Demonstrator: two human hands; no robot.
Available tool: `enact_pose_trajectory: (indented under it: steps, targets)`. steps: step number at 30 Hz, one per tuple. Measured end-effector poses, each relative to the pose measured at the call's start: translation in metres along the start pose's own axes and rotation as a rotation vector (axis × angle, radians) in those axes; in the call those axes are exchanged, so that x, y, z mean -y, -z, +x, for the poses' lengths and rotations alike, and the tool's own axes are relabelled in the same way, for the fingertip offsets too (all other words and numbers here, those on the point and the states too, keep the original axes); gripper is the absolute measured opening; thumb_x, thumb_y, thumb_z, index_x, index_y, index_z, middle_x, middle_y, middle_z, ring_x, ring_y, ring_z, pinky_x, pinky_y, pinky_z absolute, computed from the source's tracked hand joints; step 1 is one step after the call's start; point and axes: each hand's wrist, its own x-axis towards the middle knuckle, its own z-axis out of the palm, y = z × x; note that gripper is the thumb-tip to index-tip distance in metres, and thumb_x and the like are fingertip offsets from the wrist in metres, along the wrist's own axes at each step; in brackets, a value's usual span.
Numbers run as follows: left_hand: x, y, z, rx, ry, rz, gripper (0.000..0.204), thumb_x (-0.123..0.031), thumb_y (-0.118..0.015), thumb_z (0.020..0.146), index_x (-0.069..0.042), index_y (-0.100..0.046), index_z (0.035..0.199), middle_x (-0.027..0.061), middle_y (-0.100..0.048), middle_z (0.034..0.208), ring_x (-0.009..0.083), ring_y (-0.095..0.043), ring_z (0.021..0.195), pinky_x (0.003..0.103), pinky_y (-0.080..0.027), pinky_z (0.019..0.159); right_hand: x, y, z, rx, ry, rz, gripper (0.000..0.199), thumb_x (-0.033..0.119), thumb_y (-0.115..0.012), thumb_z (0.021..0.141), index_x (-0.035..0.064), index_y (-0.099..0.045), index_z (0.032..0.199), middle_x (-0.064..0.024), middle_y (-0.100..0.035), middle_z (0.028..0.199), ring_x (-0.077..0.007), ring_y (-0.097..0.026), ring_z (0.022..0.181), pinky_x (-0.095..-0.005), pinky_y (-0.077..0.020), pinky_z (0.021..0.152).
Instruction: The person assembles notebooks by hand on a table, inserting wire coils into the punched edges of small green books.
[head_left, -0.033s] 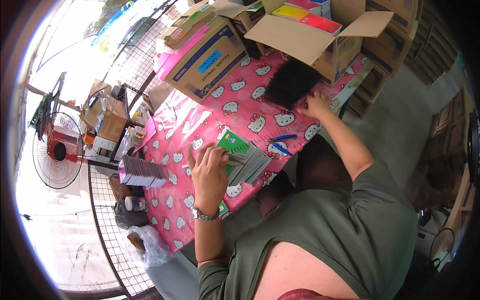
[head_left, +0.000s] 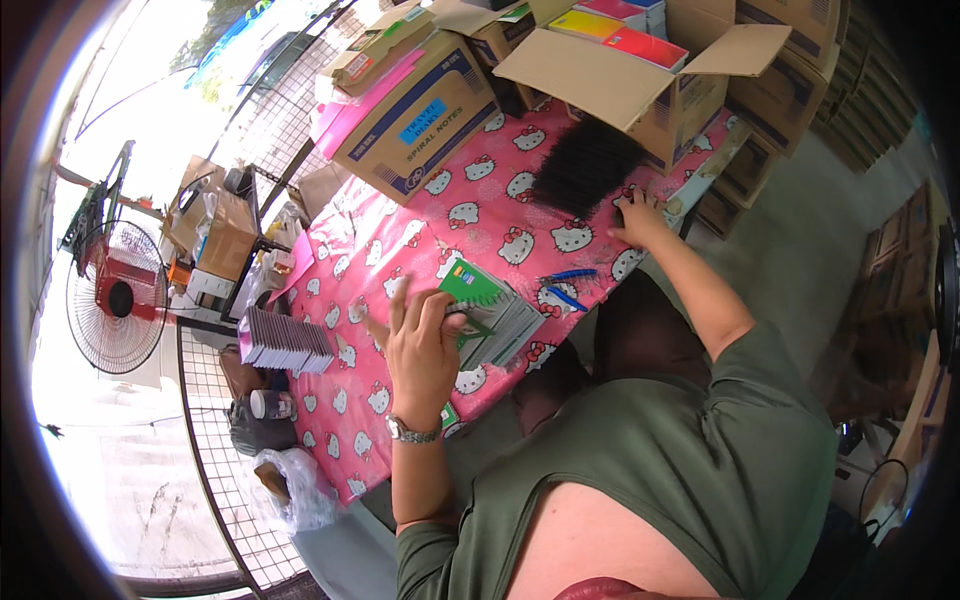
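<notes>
A stack of spiral notebooks (head_left: 507, 333), the top one green-covered (head_left: 474, 286), lies on the pink patterned tablecloth in front of me. At its left edge is my left hand (head_left: 418, 345), thumb and forefinger pinched near a small dark piece and the other fingers raised. I cannot make out what the pinch holds. To the right of the stack lie blue-handled pliers (head_left: 570, 275). Farther off is a pile of thin black strands, perhaps binding coils (head_left: 588, 170). My right hand (head_left: 642, 218) rests beside its near right end, fingers apart, with nothing visibly held.
A row of notebooks with purple edges (head_left: 287, 341) stands at the table's left side. Large cartons (head_left: 418, 125) line the far side, one open carton (head_left: 690, 115) holding coloured notebooks. A red fan (head_left: 118, 298) stands at left; a plastic bag (head_left: 297, 490) hangs near the table's left corner.
My right hand has shifted slightly, its fingers spreading near the black pile. The fingers of my left hand have lifted and spread a little by the green notebook.
</notes>
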Motion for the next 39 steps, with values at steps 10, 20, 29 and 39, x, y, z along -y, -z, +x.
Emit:
enact_pose_trajectory:
  steps: [10,20,29,39]
  targets:
    - [0.001,-0.023,-0.003,-0.164,0.117,-0.124,0.030,-0.024,-0.076,0.084,-0.007,-0.060,0.103,0.0118,-0.056,0.101,0.0334,-0.051,0.099,0.047,-0.042,0.087,0.140,0.199,0.023,0.940,0.889,1.457,0.044,0.029,-0.073,0.083,0.0086,-0.066,0.121,-0.0069,-0.066,0.106,-0.0136,-0.062,0.096,-0.0295,-0.0497,0.084]
    - [0.006,-0.012,0.000,-0.127,0.149,-0.263,0.032,-0.016,-0.079,0.076,-0.005,-0.062,0.099,0.0128,-0.059,0.098,0.0332,-0.054,0.098,0.043,-0.044,0.086,0.186,0.217,0.037,1.256,1.065,1.217,0.048,0.027,-0.074,0.078,0.0052,-0.067,0.119,-0.0072,-0.058,0.122,-0.0192,-0.052,0.114,-0.0344,-0.0408,0.099]
    - [0.037,-0.006,-0.014,-0.100,0.273,-0.375,0.023,-0.005,-0.074,0.080,-0.001,-0.062,0.099,0.0107,-0.060,0.098,0.0264,-0.059,0.085,0.036,-0.049,0.069,0.212,0.219,0.041,1.353,1.143,1.180,0.049,0.027,-0.076,0.077,0.0048,-0.067,0.119,-0.0051,-0.058,0.115,-0.0169,-0.057,0.105,-0.0321,-0.0408,0.096]
    - [0.044,-0.010,-0.002,-0.039,0.290,-0.636,0.021,0.001,-0.071,0.085,0.003,-0.060,0.102,0.0067,-0.060,0.095,0.0113,-0.061,0.079,0.025,-0.050,0.066,0.224,0.221,0.049,1.101,1.199,1.023,0.050,0.027,-0.076,0.076,0.0042,-0.066,0.119,-0.0046,-0.063,0.109,-0.0157,-0.057,0.095,-0.0302,-0.0447,0.091]
